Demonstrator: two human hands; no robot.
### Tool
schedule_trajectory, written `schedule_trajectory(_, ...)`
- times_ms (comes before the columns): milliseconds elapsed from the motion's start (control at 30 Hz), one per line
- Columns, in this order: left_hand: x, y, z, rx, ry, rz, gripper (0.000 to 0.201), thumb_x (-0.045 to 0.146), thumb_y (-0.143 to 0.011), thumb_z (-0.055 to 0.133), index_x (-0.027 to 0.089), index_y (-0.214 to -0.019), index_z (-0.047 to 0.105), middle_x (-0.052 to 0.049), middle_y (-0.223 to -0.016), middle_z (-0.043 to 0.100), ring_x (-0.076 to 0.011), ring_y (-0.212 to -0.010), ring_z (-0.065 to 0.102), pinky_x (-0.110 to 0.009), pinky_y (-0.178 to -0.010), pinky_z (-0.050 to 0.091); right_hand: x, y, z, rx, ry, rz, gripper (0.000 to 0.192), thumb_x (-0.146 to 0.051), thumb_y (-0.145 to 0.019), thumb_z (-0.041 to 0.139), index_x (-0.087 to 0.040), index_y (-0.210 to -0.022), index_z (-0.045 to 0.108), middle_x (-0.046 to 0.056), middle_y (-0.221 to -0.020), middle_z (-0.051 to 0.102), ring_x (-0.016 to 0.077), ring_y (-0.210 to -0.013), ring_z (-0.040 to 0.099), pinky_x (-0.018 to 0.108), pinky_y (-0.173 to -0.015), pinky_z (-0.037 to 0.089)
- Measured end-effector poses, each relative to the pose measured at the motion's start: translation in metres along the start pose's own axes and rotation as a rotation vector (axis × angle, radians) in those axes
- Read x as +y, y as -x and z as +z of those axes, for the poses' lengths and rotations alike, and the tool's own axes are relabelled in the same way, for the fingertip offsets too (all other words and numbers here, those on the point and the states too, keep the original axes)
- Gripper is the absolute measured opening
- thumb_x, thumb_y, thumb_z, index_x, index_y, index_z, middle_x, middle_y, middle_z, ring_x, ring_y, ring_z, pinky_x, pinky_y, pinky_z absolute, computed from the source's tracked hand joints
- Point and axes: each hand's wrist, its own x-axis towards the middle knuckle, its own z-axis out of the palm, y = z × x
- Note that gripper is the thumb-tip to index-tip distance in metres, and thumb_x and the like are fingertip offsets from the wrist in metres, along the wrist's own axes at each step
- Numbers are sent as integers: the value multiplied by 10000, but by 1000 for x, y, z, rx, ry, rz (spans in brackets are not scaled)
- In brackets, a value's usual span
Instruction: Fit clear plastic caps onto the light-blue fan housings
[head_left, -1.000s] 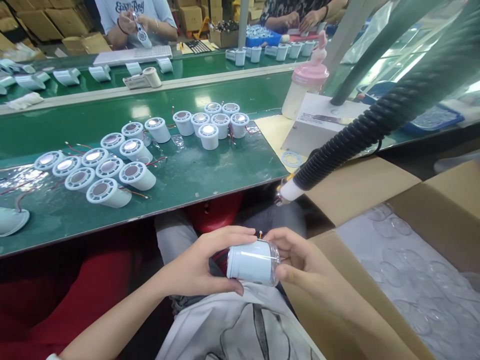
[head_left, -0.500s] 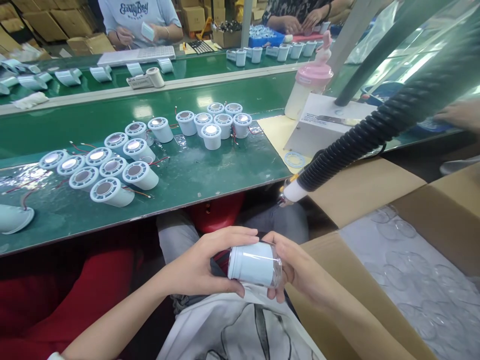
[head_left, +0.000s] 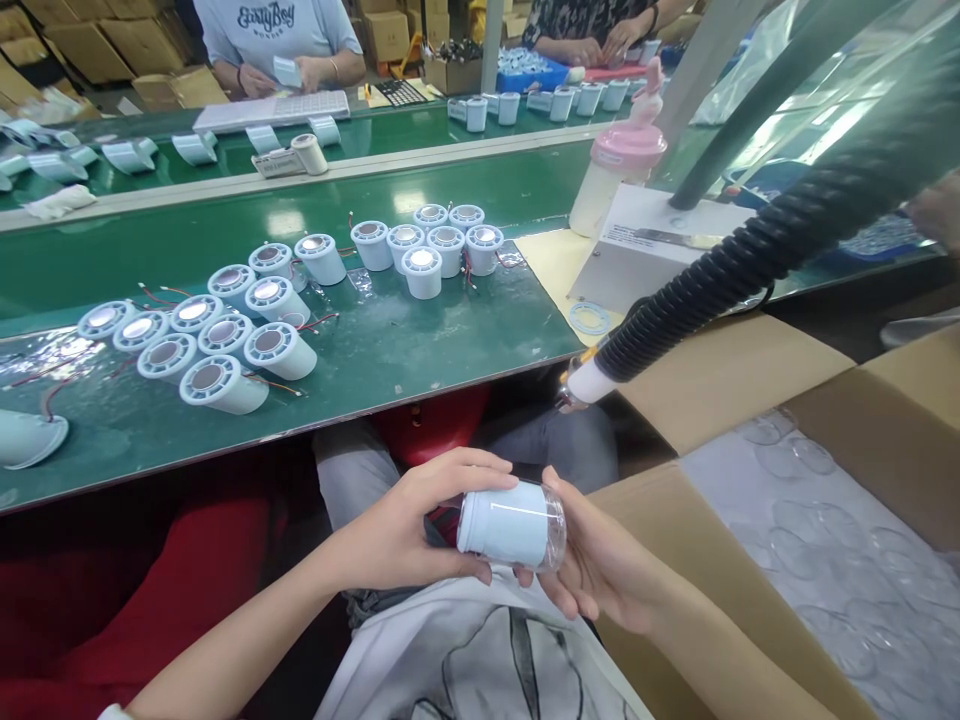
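Observation:
Above my lap I hold a light blue cylindrical housing (head_left: 504, 524), lying on its side with a clear plastic cover (head_left: 555, 530) around it. My left hand (head_left: 431, 515) grips its left end, thumb below and fingers on top. At the right end, my right hand (head_left: 592, 560) supports the clear cover with its fingers beneath and the thumb up beside the end. Several similar light blue housings (head_left: 292, 352) stand or lean on the green bench, round discs on their upper ends and thin red wires trailing from some.
A black corrugated hose (head_left: 697, 260) with a white nozzle slants in from the upper right. Below it an open cardboard box (head_left: 645, 520) holds clear plastic covers (head_left: 825, 550). A pink-topped bottle (head_left: 619, 165) stands by a white box-shaped base (head_left: 637, 240). Two co-workers sit across the belt.
My right hand has shifted, its fingers sliding lower under the clear cover and the thumb moving off its top. The housing has barely moved. Parts on the far belt have drifted slightly left.

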Motion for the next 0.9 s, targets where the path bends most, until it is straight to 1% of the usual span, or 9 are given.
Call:
schedule_trajectory(100,6,1,4,37,133,-137,627,207,-718,770,281,-1284,511,-97,-1301,530,-254,-1199,537,-345,-975,488,4,2,-4,15,175,-172,839,-814,-818,128,-136,-844,622,37,-523,587,93,-380,519,141,-338,393)
schedule_trajectory(200,9,1,7,80,300,-288,598,252,-741,752,250,-1282,498,-105,-1290,516,-236,-1105,591,-329,-904,529,8,8,-13,223,573,-596,807,-814,-766,387,-185,-1264,474,151,-1083,653,245,-881,677,344,-715,586)
schedule_trajectory(300,8,0,9,100,431,-362,593,288,-753,744,252,-1284,483,-93,-1232,563,-216,-1012,631,-309,-834,543,9,13,-21,311,1072,-996,689,-422,-831,679,-311,-1413,327,126,-1509,322,304,-1320,421,473,-1045,422)
schedule_trajectory(367,6,0,9,96,467,-385,599,309,-753,745,250,-1290,485,-90,-1195,596,-215,-981,641,-306,-822,537,8,15,-23,278,1237,-1127,618,-144,-861,632,-375,-1380,390,67,-1501,358,261,-1328,417,454,-1067,404)
schedule_trajectory(433,5,0,8,76,453,-396,664,317,-722,772,265,-1318,483,-94,-1230,594,-226,-994,642,-314,-838,534,10,15,-24,263,1183,-1083,593,-89,-854,615,-391,-1339,458,46,-1431,464,233,-1273,484,404,-1040,443)
schedule_trajectory(533,6,-1,4,27,369,-340,768,268,-668,815,314,-1354,474,-88,-1366,516,-263,-1140,584,-354,-940,507,15,12,-23,234,780,-843,527,-283,-836,694,-346,-1319,493,64,-1278,601,240,-1115,609,358,-910,541)
schedule_trajectory(633,8,-1,0,-11,391,-316,710,225,-725,771,316,-1362,472,-93,-1398,485,-263,-1207,548,-398,-1005,470,15,9,-22,173,472,-697,454,-390,-857,656,-306,-1286,534,64,-1100,683,219,-915,684,324,-766,585)
schedule_trajectory(767,4,-3,1,-20,608,-409,715,242,-755,748,274,-1394,429,-116,-1263,592,-257,-1138,598,-432,-981,468,9,10,-24,225,633,-744,370,-298,-837,669,-296,-1205,633,76,-1218,637,174,-764,697,303,-733,592)
schedule_trajectory(900,-6,-1,11,7,756,-414,747,231,-676,812,303,-1345,487,-82,-1199,632,-246,-1124,597,-402,-956,466,10,3,-23,262,752,-761,359,-303,-833,631,-277,-1190,656,78,-1127,683,182,-711,699,288,-669,600)
